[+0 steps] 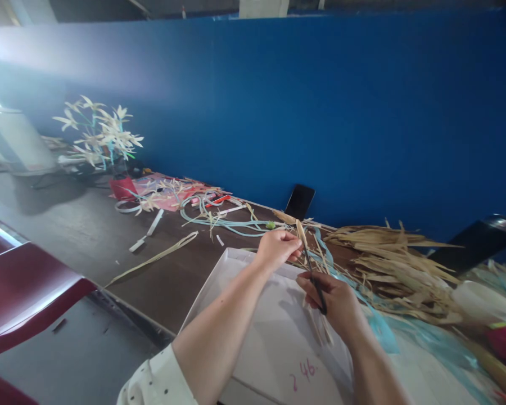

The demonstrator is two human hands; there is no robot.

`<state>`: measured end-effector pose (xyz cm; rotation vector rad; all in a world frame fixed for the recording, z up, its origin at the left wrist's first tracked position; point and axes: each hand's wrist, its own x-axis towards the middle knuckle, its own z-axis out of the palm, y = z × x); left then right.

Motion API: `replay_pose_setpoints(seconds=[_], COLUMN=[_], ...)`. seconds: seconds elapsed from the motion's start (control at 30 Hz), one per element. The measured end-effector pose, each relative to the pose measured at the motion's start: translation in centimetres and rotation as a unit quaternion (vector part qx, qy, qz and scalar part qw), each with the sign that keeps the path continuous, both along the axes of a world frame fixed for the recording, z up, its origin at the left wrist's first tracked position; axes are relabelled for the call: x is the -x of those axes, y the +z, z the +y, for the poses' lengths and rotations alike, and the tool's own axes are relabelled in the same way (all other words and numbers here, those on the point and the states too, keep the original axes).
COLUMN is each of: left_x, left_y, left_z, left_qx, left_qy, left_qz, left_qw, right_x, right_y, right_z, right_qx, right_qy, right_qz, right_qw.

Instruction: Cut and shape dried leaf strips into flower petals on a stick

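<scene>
My left hand (278, 247) pinches a small strip of dried husk (301, 229) that points upward from the fingertips. In my right hand (335, 301) is a pair of scissors (319, 297) with dark handles, its blades angled up toward the strip beside my left fingers. Whether the blades touch the strip cannot be made out. Both hands are above a shallow white box lid (261, 326) with pink handwritten digits. A few thin husk pieces (322, 326) lie in the lid, below my right hand.
Dried husks (396, 264) are heaped at right beside blue plastic film (382, 332). A phone (300, 201) leans against the blue partition (362, 112). Pale blue tubing (236, 225) and scraps lie mid-table. Husk flowers (109, 132) stand at left, behind a red chair (29, 292).
</scene>
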<state>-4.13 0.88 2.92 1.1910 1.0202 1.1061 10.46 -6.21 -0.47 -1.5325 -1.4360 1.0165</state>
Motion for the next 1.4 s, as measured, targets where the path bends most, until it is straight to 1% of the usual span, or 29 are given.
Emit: replay_pose_setpoints(seconds=[0.1, 0.27, 0.43, 0.57, 0.77, 1.2, 1.3, 1.4], left_x=[0.01, 0.01, 0.01, -0.1, -0.26, -0.25, -0.25, -0.24], left_y=[-0.07, 0.03, 0.22, 0.16, 0.05, 0.3, 0.28, 0.35], left_z=[0.09, 0.05, -0.37, -0.55, -0.52, -0.84, -0.8, -0.66], left_qx=[-0.005, -0.006, -0.01, -0.012, -0.014, -0.023, -0.03, -0.026], left_qy=[-0.002, -0.005, -0.04, -0.058, -0.061, -0.065, -0.058, -0.036], left_qz=[0.002, 0.019, 0.044, 0.052, 0.055, 0.056, 0.044, 0.024], left_qw=[1.0, 1.0, 0.998, 0.997, 0.997, 0.996, 0.997, 0.999], right_x=[-0.01, 0.31, 0.12, -0.06, 0.15, 0.34, 0.32, 0.32], right_y=[0.06, 0.5, 0.28, 0.19, 0.51, 0.81, 0.7, 0.48], right_z=[-0.03, -0.17, -0.04, 0.04, -0.07, -0.15, -0.13, -0.09], right_qx=[-0.009, 0.007, 0.005, -0.011, -0.016, -0.006, -0.005, -0.009], right_qy=[0.001, -0.002, -0.008, -0.009, -0.021, -0.024, -0.022, -0.018], right_qz=[-0.015, -0.003, 0.002, -0.001, -0.007, -0.021, -0.015, -0.012], right_qw=[1.0, 1.0, 1.0, 1.0, 1.0, 0.999, 1.0, 1.0])
